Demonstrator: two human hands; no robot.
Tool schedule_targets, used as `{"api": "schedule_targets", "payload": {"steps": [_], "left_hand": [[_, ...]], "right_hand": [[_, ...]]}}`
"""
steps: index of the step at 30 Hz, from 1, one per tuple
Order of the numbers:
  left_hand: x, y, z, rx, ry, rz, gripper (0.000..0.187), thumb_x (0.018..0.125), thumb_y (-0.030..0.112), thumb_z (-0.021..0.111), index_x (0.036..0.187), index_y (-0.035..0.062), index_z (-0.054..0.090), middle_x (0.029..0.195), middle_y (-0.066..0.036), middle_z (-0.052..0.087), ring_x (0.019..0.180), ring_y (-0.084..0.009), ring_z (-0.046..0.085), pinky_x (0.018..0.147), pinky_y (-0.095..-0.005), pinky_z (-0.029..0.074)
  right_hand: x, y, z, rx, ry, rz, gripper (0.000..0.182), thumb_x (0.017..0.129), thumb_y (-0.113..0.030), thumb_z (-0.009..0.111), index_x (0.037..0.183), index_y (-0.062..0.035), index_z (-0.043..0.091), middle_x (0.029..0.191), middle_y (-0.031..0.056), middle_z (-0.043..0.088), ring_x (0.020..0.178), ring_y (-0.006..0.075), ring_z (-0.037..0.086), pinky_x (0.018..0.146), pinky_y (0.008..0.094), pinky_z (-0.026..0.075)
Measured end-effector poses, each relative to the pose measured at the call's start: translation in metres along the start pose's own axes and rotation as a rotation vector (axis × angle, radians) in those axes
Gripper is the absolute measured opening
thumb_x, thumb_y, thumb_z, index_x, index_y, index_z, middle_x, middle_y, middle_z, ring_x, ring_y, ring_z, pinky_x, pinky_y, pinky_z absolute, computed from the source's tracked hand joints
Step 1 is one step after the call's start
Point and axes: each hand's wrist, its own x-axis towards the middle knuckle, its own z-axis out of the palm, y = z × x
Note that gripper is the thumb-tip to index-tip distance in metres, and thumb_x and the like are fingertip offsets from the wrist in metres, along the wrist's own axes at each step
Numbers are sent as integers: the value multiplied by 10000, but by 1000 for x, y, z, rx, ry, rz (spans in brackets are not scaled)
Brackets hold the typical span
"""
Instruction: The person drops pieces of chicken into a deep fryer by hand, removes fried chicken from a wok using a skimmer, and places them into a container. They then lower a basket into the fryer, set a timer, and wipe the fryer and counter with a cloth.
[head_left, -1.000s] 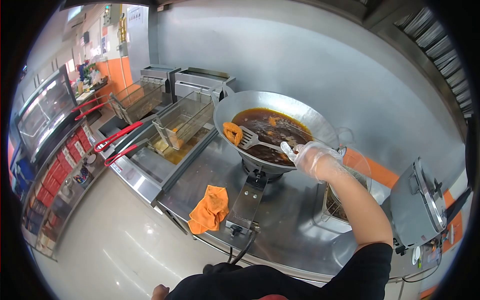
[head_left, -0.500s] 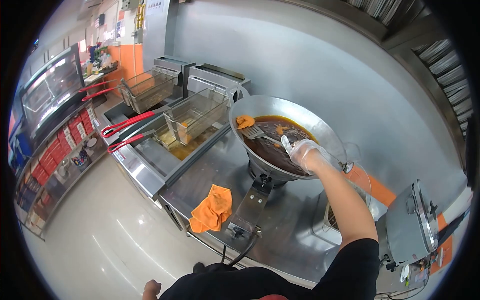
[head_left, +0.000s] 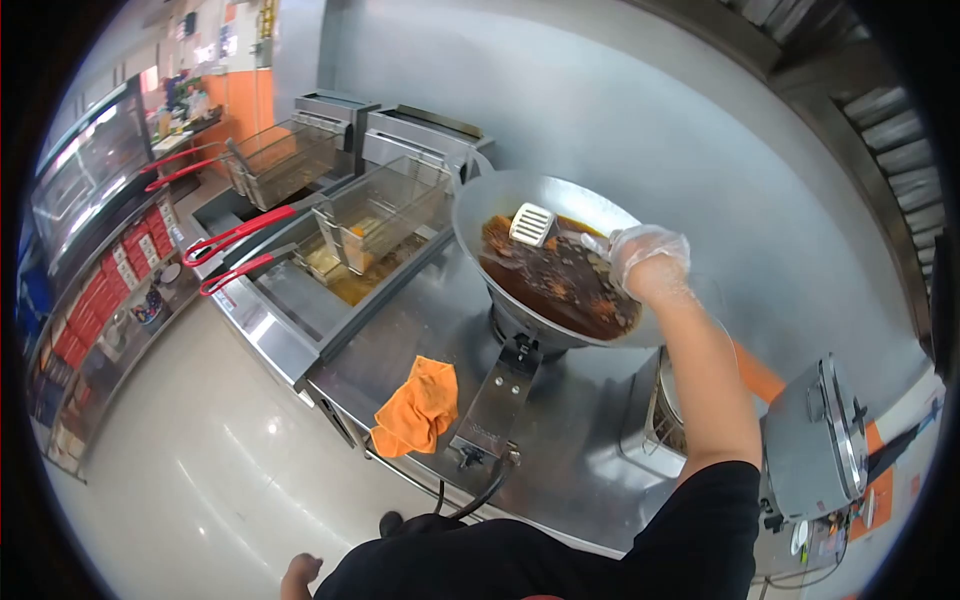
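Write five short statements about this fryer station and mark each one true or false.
1. The right hand wears a clear glove and holds the spatula. True.
2. The spatula blade is over the wok of dark oil. True.
3. The orange cloth lies in the wok. False: it lies on the steel counter, at its front edge.
4. The fry baskets have blue handles. False: the handles are red.
5. The left hand grips the wok handle. False: it hangs low at the bottom edge of the view, holding nothing visible.
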Motion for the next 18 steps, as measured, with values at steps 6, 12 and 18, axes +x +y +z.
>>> {"api": "schedule_targets", "payload": {"steps": [6,12,18], "left_hand": [[-55,178,-106,-513,-558,709,232,899,223,436,872,26,556,706,-17,536,615,-97,505,574,-224,420],[-121,381,-28,8,-1172,990,508,892,463,364,1184,52,429,902,-49,552,796,-138,548,699,-287,458],[-185,490,159,-383,-1500,563,717,817,587,408,1310,90,252,1211,-98,434,1142,-225,407,897,-476,356]], "right_hand": [[-44,46,22,-269,95,-95,319,901,-235,315,1050,-44,524,881,85,607,812,278,594,657,407,479],[-73,119,79,74,-146,5,327,907,-197,279,1030,-15,521,934,148,583,881,297,564,738,367,470],[-136,154,73,101,-140,-56,805,683,67,543,1341,14,82,1116,166,501,1017,286,509,811,346,483]]}}
